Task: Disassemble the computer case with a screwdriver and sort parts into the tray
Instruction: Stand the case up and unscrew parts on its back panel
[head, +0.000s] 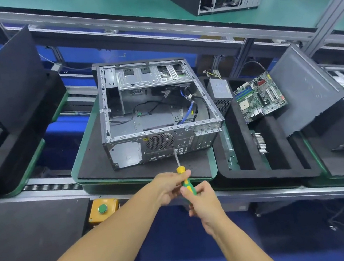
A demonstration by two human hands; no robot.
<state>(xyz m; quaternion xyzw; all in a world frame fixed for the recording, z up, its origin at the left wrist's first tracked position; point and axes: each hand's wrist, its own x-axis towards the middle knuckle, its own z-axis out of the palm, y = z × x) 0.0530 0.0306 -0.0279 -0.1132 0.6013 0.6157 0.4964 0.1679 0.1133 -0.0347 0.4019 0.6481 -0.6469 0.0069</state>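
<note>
Screwdriver (181,170) tip @ case (125,154) rear, contact unclear

Open grey computer case (155,112) on black mat; yellow-green screwdriver (182,173) at its rear.

This is a factory line where computers get taken apart. A roller belt (51,187) runs along a long metal frame (286,192). An open computer case (155,110) sits on a green pad (118,180), a black tray (223,167) holds a circuit board (260,95), and a yellow button box (103,209) is near.
</note>
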